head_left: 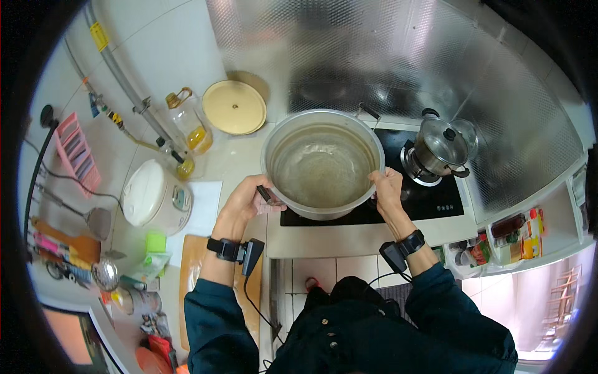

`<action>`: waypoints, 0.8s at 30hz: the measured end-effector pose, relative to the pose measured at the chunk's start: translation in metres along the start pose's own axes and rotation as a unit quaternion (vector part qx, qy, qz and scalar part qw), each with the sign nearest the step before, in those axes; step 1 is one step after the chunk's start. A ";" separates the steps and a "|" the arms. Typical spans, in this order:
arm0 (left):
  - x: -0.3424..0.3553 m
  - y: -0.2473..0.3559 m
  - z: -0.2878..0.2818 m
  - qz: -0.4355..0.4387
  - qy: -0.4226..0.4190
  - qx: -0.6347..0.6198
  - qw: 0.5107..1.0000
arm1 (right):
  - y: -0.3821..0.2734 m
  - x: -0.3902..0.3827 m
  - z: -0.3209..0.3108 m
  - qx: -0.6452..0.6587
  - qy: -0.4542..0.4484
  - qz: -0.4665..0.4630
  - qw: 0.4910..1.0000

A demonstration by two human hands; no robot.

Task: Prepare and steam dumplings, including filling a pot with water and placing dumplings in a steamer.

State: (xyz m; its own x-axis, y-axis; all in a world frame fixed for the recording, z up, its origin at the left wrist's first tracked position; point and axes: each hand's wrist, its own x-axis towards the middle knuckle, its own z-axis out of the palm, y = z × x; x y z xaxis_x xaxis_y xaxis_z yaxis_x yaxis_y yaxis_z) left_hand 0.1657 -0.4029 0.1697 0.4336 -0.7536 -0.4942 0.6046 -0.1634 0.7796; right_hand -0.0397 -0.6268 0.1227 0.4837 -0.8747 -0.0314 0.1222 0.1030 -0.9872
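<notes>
Head view: a pale counter (pixel 349 243) is spanning the frame's middle, carrying a black stove (pixel 430 207) at centre right. A large metal pot (pixel 324 213) is occupying the centre, overlapping the stove's left part. A white rice cooker (pixel 152 193) is standing at centre left. The left hand (pixel 245 198) is gripping the pot's dark handle (pixel 265 196), fingers curled; the right hand's (pixel 389 189) fingers are gripping its right rim (pixel 381 153).

The large pot (pixel 324 213) is dull silver-grey, with a dark handle (pixel 266 195). The cooktop (pixel 433 202) is glossy black, the worktop (pixel 233 162) off-white. The metal wall panel (pixel 349 62) is silver with a fine dimpled pattern. The round lid (pixel 234 118) is pale yellow, the rice cooker (pixel 146 194) white, the rack (pixel 78 156) pink, the sleeves (pixel 221 324) dark teal-green, the wrist straps (pixel 413 242) black.
</notes>
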 end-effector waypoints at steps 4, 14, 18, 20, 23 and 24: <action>0.054 0.023 -0.012 -0.015 0.000 0.012 1.000 | 0.011 0.033 0.012 -0.012 0.040 -0.006 0.999; 0.129 0.050 -0.008 -0.034 -0.027 0.031 0.999 | 0.030 0.086 0.016 -0.004 0.081 -0.019 0.997; 0.150 0.053 -0.010 -0.027 -0.030 0.043 0.998 | 0.035 0.096 0.020 -0.004 0.098 0.004 0.995; 0.160 0.054 -0.013 -0.027 -0.034 0.040 0.998 | 0.038 0.101 0.020 -0.005 0.103 0.008 0.995; 0.174 0.058 -0.016 -0.040 -0.039 0.064 0.996 | 0.041 0.105 0.020 -0.002 0.103 0.008 0.995; 0.176 0.060 -0.017 -0.037 -0.031 0.060 0.997 | 0.041 0.105 0.022 0.008 0.106 0.006 0.994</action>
State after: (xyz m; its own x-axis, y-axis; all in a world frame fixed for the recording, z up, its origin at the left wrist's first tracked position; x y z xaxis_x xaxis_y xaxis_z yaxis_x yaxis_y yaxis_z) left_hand 0.2894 -0.5348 0.1229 0.3455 -0.7741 -0.5305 0.5483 -0.2922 0.7835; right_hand 0.0357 -0.7041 0.0829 0.2916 -0.9534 -0.0766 0.1322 0.1195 -0.9840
